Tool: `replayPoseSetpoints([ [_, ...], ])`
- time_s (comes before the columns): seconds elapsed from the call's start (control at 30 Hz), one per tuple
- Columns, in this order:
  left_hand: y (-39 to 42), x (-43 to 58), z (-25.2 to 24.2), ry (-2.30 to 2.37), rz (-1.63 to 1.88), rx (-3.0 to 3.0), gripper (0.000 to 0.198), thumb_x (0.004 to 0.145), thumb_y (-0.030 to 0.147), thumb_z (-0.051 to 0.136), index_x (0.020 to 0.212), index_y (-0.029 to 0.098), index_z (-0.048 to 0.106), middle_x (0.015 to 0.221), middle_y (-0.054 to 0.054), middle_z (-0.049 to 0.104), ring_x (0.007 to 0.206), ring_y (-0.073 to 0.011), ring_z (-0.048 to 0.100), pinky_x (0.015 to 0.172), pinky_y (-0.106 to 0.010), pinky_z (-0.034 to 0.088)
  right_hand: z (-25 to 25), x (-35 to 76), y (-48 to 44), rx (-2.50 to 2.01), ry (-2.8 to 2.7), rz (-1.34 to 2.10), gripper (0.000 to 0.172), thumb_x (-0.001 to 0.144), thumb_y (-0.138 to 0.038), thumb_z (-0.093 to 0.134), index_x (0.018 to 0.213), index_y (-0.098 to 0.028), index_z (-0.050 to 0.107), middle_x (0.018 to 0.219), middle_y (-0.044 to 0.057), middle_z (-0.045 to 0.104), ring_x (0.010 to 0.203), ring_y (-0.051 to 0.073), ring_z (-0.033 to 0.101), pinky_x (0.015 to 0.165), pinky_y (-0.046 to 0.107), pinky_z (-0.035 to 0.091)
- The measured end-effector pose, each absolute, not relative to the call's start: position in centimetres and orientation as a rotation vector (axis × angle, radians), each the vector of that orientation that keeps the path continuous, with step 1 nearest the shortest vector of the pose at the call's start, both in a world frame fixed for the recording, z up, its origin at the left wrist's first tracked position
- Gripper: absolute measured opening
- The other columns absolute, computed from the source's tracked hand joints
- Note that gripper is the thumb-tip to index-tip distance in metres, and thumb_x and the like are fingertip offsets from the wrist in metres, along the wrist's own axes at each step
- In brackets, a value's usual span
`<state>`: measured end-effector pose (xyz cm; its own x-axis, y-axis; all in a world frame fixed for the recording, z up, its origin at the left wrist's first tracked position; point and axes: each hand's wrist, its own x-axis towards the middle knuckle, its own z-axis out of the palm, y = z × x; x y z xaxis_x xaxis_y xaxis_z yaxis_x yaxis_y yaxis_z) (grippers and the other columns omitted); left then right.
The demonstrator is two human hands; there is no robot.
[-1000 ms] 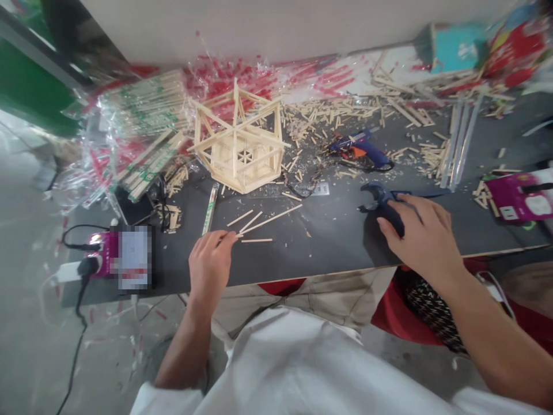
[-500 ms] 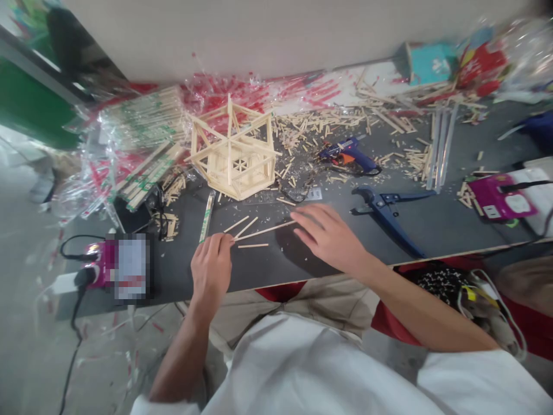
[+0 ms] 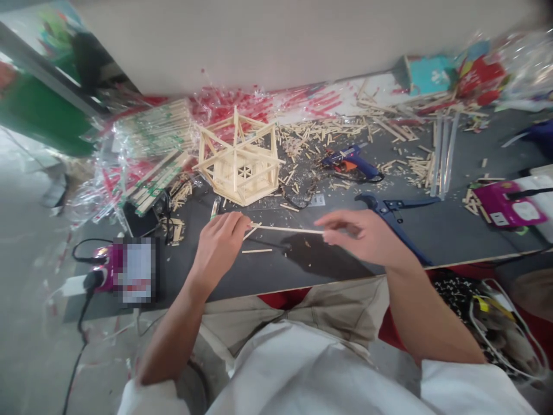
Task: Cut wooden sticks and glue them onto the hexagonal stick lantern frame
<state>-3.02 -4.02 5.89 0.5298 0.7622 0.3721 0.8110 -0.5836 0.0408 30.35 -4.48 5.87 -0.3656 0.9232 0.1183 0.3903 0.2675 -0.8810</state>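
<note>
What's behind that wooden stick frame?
Behind the wooden stick frame, red and clear plastic wrappers show above it and through its openings. Whatever its sticks and base cover can't be seen.

Left hand point(image 3: 221, 239): back up, fingers bunched and pinched at the tips, aimed at the right fingers.
Left forearm point(image 3: 177, 331): slants down and outward, behind its fingers.
Right hand point(image 3: 363, 236): fingers curved, thumb below forefinger; whether tips meet is unclear.
Right forearm point(image 3: 432, 314): runs down and outward, behind its fingers.
Span: both hands' fingers apart, facing, roughly level.
</note>
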Motion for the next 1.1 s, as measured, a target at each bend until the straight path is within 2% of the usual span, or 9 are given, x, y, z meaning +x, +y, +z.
replayPoseSetpoints([
  [0.07,-2.9,-2.2,5.6,-1.357,-0.555,-2.725,0.030,0.116,0.019,0.050,0.099,0.020,0.075,0.096,-0.007,0.079,0.085,-0.0211,0.074,0.080,-0.033,0.054,6.2,31.4,-4.5,-1.153,-1.749,1.071,0.016,0.096,-0.042,0.081,0.098,-0.026,0.083,0.078,0.001,0.082,0.063,0.018,0.075,0.057,0.027,0.059],
  [0.17,-1.3,-0.7,4.8,-1.360,-0.707,-2.941,0.029,0.114,0.018,0.051,0.104,0.020,0.077,0.103,-0.006,0.083,0.090,-0.0202,0.079,0.082,-0.030,0.057,6.6,31.1,-4.4,-1.153,-1.686,0.946,0.025,0.099,-0.049,0.079,0.089,-0.026,0.081,0.067,0.000,0.076,0.054,0.016,0.070,0.052,0.027,0.056],
  [0.3,-0.1,1.1,4.2,-1.567,-1.042,-3.133,0.029,0.111,0.015,0.052,0.116,0.018,0.080,0.110,-0.008,0.087,0.102,-0.0205,0.084,0.091,-0.029,0.063,8.0,29.8,-3.6,-1.162,-1.726,0.651,0.032,0.106,-0.055,0.069,0.095,-0.028,0.082,0.068,0.000,0.076,0.056,0.017,0.069,0.056,0.031,0.056],
  [0.5,0.3,2.1,2.6,-1.795,-1.512,-3.112,0.019,0.110,0.023,0.060,0.113,0.020,0.078,0.117,-0.007,0.089,0.104,-0.0197,0.085,0.094,-0.030,0.064,11.4,28.6,-1.5,-1.054,-1.810,0.228,0.043,0.116,-0.058,0.055,0.091,-0.029,0.075,0.071,0.000,0.069,0.062,0.017,0.066,0.065,0.036,0.052],
  [0.63,0.5,2.1,0.6,-1.830,-1.540,-3.165,0.007,0.109,0.026,0.062,0.114,0.022,0.063,0.118,-0.009,0.088,0.116,-0.0236,0.084,0.099,-0.035,0.063,11.4,26.5,0.3,-0.970,-1.904,0.335,0.047,0.114,-0.063,0.055,0.088,-0.028,0.073,0.072,-0.001,0.063,0.067,0.017,0.065,0.069,0.035,0.054],
  [0.77,0.7,1.8,-0.5,-1.753,-1.675,-3.189,0.006,0.108,0.021,0.060,0.110,0.024,0.055,0.115,-0.011,0.086,0.117,-0.0248,0.084,0.098,-0.036,0.062,8.3,24.8,2.3,-0.951,-1.855,0.519,0.052,0.110,-0.072,0.055,0.087,-0.027,0.069,0.074,0.000,0.061,0.065,0.015,0.059,0.065,0.033,0.050],
  [0.93,1.3,1.5,-0.4,-1.826,-1.702,-3.165,0.014,0.102,0.010,0.058,0.107,0.023,0.055,0.101,-0.006,0.084,0.107,-0.0238,0.086,0.095,-0.035,0.065,3.7,23.9,3.6,-0.916,-1.904,0.848,0.050,0.099,-0.075,0.071,0.087,-0.027,0.069,0.075,-0.001,0.067,0.060,0.014,0.056,0.059,0.032,0.046],
  [1.0,1.5,1.5,-0.5,-1.906,-1.698,-3.102,0.018,0.100,0.007,0.061,0.109,0.022,0.058,0.100,-0.005,0.084,0.105,-0.0234,0.085,0.098,-0.036,0.066,2.8,23.6,3.6,-0.925,-1.960,0.954,0.049,0.098,-0.075,0.073,0.091,-0.026,0.073,0.075,-0.001,0.069,0.061,0.015,0.059,0.061,0.032,0.047],
  [1.1,1.8,1.7,-0.9,-1.971,-1.776,-3.124,0.026,0.096,0.002,0.060,0.115,0.021,0.061,0.103,-0.005,0.084,0.104,-0.0227,0.085,0.099,-0.037,0.068,2.1,23.2,3.5,-0.938,-1.950,0.925,0.050,0.099,-0.074,0.070,0.096,-0.025,0.076,0.085,0.002,0.075,0.070,0.018,0.063,0.068,0.034,0.050],
])
